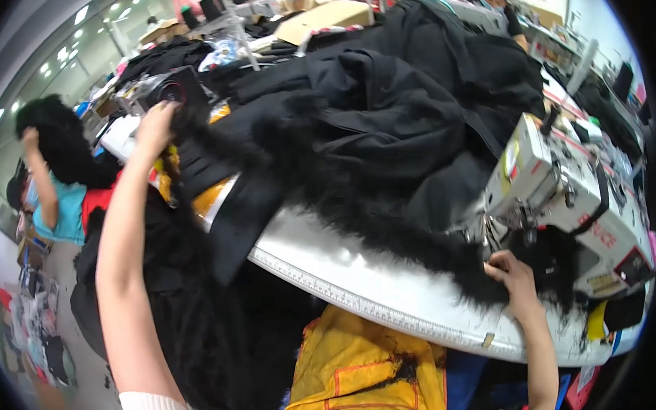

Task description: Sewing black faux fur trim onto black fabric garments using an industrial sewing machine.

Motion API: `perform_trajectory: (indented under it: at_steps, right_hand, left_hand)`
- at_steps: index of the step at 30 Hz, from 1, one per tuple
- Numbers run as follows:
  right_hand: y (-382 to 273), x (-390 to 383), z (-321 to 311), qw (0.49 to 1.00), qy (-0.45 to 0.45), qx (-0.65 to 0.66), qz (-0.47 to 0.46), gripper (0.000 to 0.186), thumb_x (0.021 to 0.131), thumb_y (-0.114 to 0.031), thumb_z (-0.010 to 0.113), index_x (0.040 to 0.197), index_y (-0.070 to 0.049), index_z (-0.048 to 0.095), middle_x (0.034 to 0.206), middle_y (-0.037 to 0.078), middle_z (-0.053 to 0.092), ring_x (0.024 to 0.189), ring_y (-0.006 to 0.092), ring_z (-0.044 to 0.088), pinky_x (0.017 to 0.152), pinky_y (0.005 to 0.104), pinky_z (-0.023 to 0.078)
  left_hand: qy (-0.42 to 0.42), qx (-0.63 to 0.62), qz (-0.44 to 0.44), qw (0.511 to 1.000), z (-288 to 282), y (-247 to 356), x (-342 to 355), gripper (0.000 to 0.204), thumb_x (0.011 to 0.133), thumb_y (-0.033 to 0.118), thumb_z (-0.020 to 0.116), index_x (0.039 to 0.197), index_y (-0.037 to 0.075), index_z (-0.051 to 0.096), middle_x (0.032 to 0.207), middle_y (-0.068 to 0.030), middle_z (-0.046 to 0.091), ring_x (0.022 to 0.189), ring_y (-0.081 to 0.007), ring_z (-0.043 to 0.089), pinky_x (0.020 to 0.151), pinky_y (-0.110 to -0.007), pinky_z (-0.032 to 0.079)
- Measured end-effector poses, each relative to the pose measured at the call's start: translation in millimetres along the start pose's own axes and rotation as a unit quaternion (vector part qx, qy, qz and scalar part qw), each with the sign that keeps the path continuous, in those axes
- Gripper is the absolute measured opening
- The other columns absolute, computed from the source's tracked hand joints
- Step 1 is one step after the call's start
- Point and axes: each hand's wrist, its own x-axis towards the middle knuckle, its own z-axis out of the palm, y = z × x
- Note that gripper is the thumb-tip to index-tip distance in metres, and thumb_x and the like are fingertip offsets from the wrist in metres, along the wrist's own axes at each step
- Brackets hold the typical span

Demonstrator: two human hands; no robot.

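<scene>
A long strip of black fur (359, 218) stretches slantwise across the white sewing table (323, 250). Up at the far left, my left arm is stretched out and my left hand (156, 127) is closed on the strip's other end. My right hand (516, 282) is at the white sewing machine (559, 183), with thumb and fingers pinched together at the fur just below the needle area. A narrow metal piece shows above those fingertips; I cannot make out whether it is a hand tool or part of the machine.
A large heap of black fabric (404, 102) fills the back of the table. A ruler tape (334, 298) runs along its front edge. Below lies yellow cloth (368, 375) with red stitching. Black fur and fabric hang at the left, where a co-worker (61, 206) lifts black fur.
</scene>
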Motion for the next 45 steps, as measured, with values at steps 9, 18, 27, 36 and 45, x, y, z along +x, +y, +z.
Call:
perform_trajectory:
  at_steps: [9,18,27,36,45]
  right_hand:
    - [-0.4,24.6,-3.0,0.945,-0.02,-0.289,-0.153,0.038,0.072,-0.01,0.053,0.11,-0.005,0.057,0.12,0.003,0.055,0.097,0.0198,0.053,0.082,0.0316,0.047]
    - [17.3,22.9,14.4,0.935,0.054,-0.35,-0.036,0.033,0.073,-0.01,0.054,0.105,-0.006,0.061,0.095,0.006,0.06,0.095,0.0218,0.052,0.081,0.0312,0.046]
    - [27.5,17.2,3.1,0.927,0.028,-0.37,-0.058,0.031,0.073,-0.016,0.056,0.103,-0.007,0.058,0.116,0.003,0.055,0.103,0.0204,0.049,0.084,0.0312,0.044]
    - [32.1,26.3,2.2,0.937,0.022,-0.337,-0.084,0.025,0.075,-0.016,0.055,0.099,-0.011,0.061,0.112,0.002,0.058,0.114,0.0171,0.048,0.086,0.0306,0.041]
    - [32.5,26.0,10.5,0.941,0.056,-0.323,-0.082,0.019,0.076,-0.015,0.055,0.091,-0.005,0.06,0.101,0.005,0.06,0.106,0.017,0.054,0.085,0.0292,0.041]
  left_hand:
    - [0.197,-0.296,0.471,0.807,-74.4,342.0,-90.4,0.03,0.069,0.009,0.059,0.098,0.003,0.063,0.11,-0.0099,0.06,0.113,-0.0237,0.053,0.101,-0.04,0.038]
    - [0.089,-0.391,0.521,0.753,-6.0,455.4,-62.7,0.042,0.053,0.002,0.068,0.092,0.012,0.059,0.083,-0.0035,0.054,0.086,-0.0236,0.053,0.08,-0.035,0.042]
    - [0.176,-0.347,0.604,0.696,-11.9,448.7,-45.3,0.014,0.071,0.008,0.058,0.084,0.011,0.058,0.086,0.0002,0.056,0.08,-0.0126,0.057,0.083,-0.028,0.045]
    - [0.159,-0.305,0.687,0.64,-20.0,465.7,-44.6,0.016,0.071,0.012,0.057,0.086,0.007,0.057,0.101,-0.0026,0.054,0.093,-0.0169,0.055,0.08,-0.028,0.045]
    - [-0.027,-0.396,0.606,0.689,-23.3,448.3,-47.4,0.058,0.053,0.004,0.063,0.111,0.005,0.058,0.12,-0.0046,0.055,0.104,-0.0251,0.055,0.087,-0.034,0.048]
